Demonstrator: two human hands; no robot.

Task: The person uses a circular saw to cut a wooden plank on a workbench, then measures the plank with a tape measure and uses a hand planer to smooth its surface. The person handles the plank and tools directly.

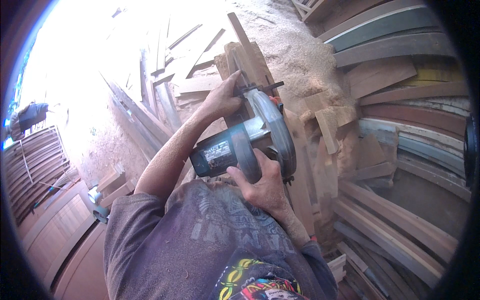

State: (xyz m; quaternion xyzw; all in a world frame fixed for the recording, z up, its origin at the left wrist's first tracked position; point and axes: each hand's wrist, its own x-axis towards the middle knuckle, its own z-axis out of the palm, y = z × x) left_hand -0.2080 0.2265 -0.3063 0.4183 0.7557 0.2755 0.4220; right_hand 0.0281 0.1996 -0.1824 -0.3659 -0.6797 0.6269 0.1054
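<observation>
One right hand (261,181) grips one saw (272,127), one left hand (224,98) at its front.

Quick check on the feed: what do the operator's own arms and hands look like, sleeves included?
Both the left hand and right hand are ungloved, with bare wrists. Fine pale dust coats the left forearm. The short sleeves are dark greyish purple, part of a dusty T-shirt with faded lettering and a colourful print.

rocking a dark tee (185,255), short sleeves (132,217) showing, pale lettering (225,227) looking worn, yellow-and-red graphic (260,282) popping, sawdust (172,152) coating forearms (159,172)
</observation>
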